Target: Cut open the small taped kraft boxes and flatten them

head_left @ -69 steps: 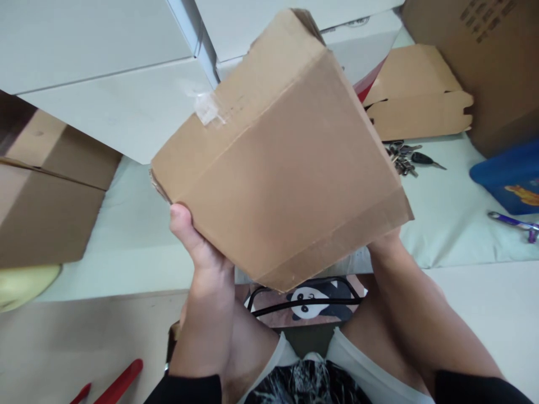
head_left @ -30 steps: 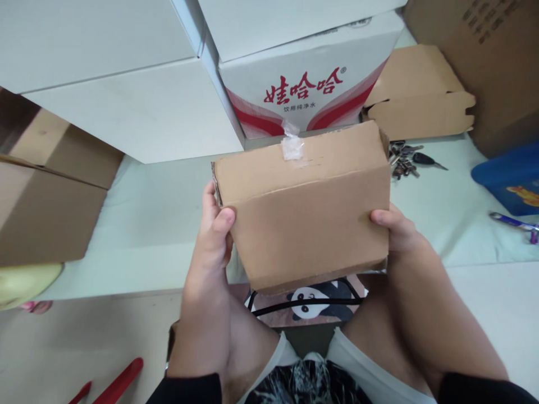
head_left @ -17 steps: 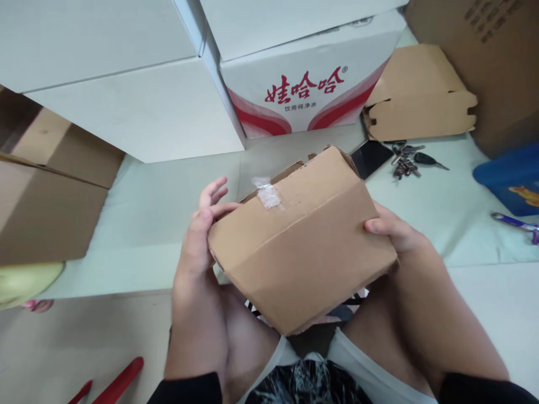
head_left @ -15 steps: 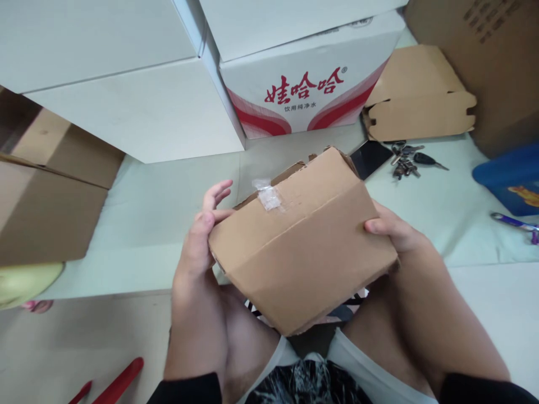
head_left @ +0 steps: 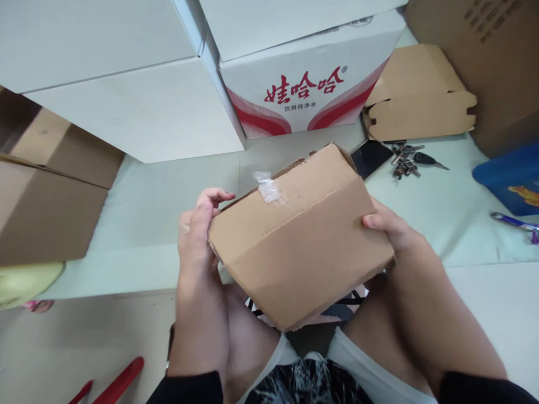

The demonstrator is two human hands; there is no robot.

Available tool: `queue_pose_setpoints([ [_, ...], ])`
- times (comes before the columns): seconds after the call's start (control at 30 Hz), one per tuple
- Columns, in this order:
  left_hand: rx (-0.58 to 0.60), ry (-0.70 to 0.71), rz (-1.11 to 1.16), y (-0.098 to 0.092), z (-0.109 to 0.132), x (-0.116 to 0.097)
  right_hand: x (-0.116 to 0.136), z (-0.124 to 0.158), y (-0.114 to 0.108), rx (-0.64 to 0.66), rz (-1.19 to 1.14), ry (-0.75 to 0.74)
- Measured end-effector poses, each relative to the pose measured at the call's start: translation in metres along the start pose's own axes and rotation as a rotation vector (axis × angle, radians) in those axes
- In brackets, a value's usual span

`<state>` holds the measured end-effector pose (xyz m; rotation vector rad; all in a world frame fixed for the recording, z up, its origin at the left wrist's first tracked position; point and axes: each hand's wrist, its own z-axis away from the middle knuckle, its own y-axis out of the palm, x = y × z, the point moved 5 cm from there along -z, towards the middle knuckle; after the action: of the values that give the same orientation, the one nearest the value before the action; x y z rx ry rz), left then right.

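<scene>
While tilted, the cardboard box (head_left: 301, 235) is clamped between left hand (head_left: 197, 235) and right hand (head_left: 389, 230) fingers.

- The left hand (head_left: 197, 235) grips the left end of the cardboard box (head_left: 303, 235). Its thumb lies up along the near corner and its fingers curl round behind, with only a couple of fingertips showing past the thumb.
- The right hand (head_left: 389, 231) clasps the opposite end, thumb pressed flat on the near face and the other fingers hidden behind.
- The two hands sit about level and well apart.
- The left forearm (head_left: 202, 331) rises almost straight up from the bottom edge, and its wrist is in line with it.
- The right forearm (head_left: 425, 320) slants in from the lower right.
- Both forearms are bare, with black sleeves (head_left: 185, 390) at the elbows.
</scene>
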<state>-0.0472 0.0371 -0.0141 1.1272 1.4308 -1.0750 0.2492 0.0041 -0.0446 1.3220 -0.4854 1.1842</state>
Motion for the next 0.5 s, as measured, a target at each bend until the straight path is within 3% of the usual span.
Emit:
queue_pose_setpoints([
  [0.13, -0.09, 0.093, 0.099, -0.003, 0.002, -0.009, -0.001, -0.001, 0.002, 0.003, 0.013, 0.013],
  [0.33, 0.308, -0.177, 0.157, 0.009, 0.015, -0.004, -0.006, 0.003, 0.0, 0.061, 0.047, 0.102],
  [0.5, 0.35, -0.121, 0.181, 0.008, 0.015, -0.01, -0.008, 0.003, 0.001, 0.077, 0.053, 0.115],
])
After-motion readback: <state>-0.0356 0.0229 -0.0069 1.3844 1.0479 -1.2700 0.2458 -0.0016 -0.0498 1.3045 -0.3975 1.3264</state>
